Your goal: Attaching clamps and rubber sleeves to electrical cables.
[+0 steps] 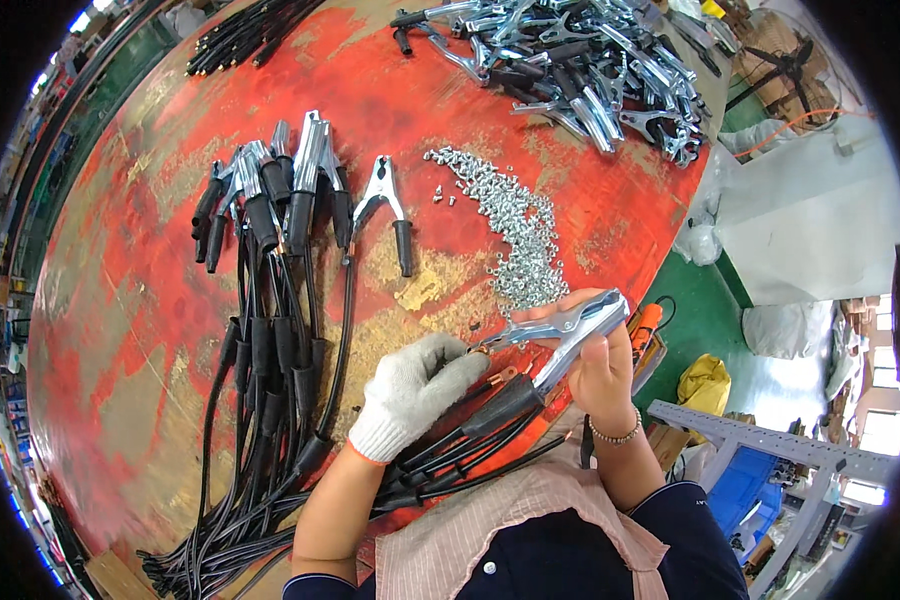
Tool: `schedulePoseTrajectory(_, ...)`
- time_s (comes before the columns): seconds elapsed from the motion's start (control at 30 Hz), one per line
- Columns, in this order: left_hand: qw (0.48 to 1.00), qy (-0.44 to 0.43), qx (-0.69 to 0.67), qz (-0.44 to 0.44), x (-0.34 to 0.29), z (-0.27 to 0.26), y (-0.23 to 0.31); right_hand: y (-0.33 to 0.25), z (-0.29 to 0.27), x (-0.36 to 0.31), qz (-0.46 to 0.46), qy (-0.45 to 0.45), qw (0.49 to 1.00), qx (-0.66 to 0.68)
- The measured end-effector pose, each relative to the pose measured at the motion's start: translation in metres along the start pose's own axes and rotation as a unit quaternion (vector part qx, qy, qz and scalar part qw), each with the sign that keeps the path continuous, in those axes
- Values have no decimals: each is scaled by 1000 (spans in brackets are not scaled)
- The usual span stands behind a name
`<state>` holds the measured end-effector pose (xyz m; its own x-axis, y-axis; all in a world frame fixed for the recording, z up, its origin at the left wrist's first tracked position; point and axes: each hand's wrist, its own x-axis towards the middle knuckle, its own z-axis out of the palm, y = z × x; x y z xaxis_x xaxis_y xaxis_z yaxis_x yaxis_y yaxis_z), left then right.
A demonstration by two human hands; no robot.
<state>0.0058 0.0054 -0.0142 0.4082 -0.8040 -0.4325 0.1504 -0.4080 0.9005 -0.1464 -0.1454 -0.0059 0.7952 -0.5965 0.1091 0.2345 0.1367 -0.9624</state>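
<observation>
My right hand (604, 375), bare with a bead bracelet, grips a silver metal spring clamp (582, 322) with a black handle sleeve (503, 405). My left hand (415, 385), in a white knit glove, is closed at the clamp's other, unsleeved handle. A small copper-coloured bit shows at its fingertips; what exactly they pinch is too small to tell. Copper lugs (503, 377) on black cable ends lie just below the gloved fingers. Black cables (440, 462) pass under my left forearm. Beyond my hands lies a heap of small silver nuts or screws (526, 250).
Clamps with black cables (305, 185) lie bunched at left, beside one loose clamp (380, 190). A large pile of clamps (590, 70) sits at the far right of the worn red table (130, 330). More black cables (250, 35) lie at the far edge. An orange-handled tool (648, 325) is by the right edge.
</observation>
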Motion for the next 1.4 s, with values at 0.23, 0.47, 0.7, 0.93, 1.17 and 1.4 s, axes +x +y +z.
schedulePoseTrajectory(0.23,1000,5,18,3,-2,2,2,-4,5,-2,8,-19,1000,6)
schedulePoseTrajectory(0.47,999,20,51,3,-4,4,14,-5,5,-3,16,-18,1000,-19)
schedulePoseTrajectory(0.7,998,-5,57,-22,-3,0,13,-5,8,-2,12,-11,1000,-9)
schedulePoseTrajectory(0.93,995,57,25,83,-2,10,-1,-7,14,-6,12,6,1000,3)
schedulePoseTrajectory(1.17,994,-46,92,35,1,-6,28,-5,-6,23,29,-80,994,70)
schedulePoseTrajectory(1.4,967,64,-244,-29,14,-8,4,11,-36,87,-119,-39,770,-626)
